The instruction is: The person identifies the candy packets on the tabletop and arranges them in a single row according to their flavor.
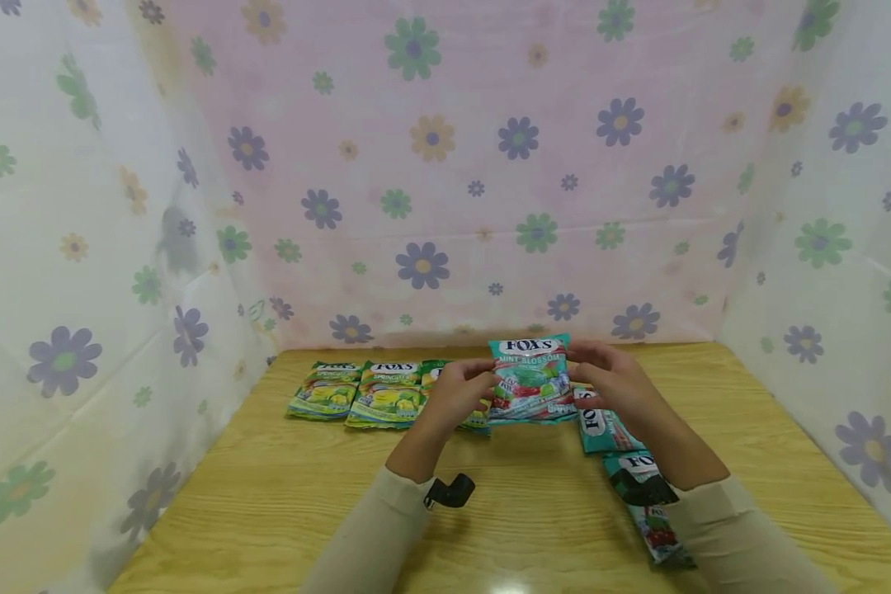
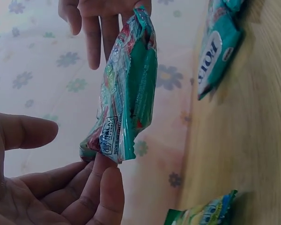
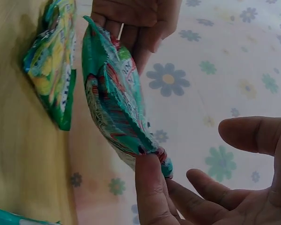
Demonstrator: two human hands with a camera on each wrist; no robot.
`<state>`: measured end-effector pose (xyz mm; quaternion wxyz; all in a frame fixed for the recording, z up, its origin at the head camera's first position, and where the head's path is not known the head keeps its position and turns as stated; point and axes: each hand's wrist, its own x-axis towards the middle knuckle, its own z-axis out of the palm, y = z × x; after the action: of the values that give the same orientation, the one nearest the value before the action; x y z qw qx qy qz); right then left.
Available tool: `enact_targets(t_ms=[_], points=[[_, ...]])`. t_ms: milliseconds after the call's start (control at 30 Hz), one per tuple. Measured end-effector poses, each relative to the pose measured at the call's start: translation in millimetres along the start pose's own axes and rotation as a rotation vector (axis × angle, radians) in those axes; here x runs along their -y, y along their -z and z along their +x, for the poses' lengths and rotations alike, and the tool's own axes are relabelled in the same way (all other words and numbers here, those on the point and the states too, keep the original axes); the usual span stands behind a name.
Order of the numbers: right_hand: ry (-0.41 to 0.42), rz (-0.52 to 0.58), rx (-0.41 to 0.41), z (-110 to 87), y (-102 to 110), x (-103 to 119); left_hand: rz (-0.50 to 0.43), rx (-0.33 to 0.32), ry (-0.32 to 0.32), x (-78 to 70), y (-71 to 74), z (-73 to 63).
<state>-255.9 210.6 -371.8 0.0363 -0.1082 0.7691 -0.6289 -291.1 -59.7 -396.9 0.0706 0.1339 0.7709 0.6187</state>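
Observation:
A teal candy bag (image 1: 530, 384) labelled Fox's Mint Blossom is raised over the table, its front facing the head camera. My left hand (image 1: 456, 396) touches its left edge and my right hand (image 1: 616, 384) its right edge, so the bag spans the two hands. In the left wrist view, the thumb (image 2: 28, 132) stands apart from the bag (image 2: 126, 89) while the other fingers meet its lower end. The right wrist view likewise has the thumb (image 3: 248, 135) away from the bag (image 3: 114, 98), with fingertips at its end.
Green-yellow candy bags (image 1: 327, 392) lie in a row at the left, the rightmost partly behind my left hand. Below my right forearm lie another teal bag (image 1: 612, 433) and a further one (image 1: 661, 528). Flowered cloth (image 1: 483, 165) encloses the wooden table (image 1: 520, 511) on three sides.

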Motion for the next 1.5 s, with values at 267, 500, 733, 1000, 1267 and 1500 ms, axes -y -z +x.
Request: enact_targets(t_ms=[267,500,733,1000,1267,1500], points=[[-0.051,0.028,-0.021,12.2,-8.4,-21.3,-0.001,-0.03,0.021,14.7,-3.6,7.2],[-0.091,0.085,-0.012,17.7,-12.4,-35.4,0.007,-0.035,0.058,28.5,-7.5,15.4],[-0.127,0.134,0.009,25.5,-16.4,-46.1,-0.018,-0.031,0.09,34.0,-6.8,16.0],[-0.13,0.194,0.089,27.3,-18.8,-56.1,0.024,-0.033,0.088,44.1,-6.6,17.4],[-0.154,0.202,0.124,27.8,-18.6,-63.5,0.04,-0.024,0.101,47.0,-8.5,17.9],[-0.146,0.204,0.158,26.9,-17.5,-66.9,0.057,-0.039,0.139,46.7,-9.3,16.4]])
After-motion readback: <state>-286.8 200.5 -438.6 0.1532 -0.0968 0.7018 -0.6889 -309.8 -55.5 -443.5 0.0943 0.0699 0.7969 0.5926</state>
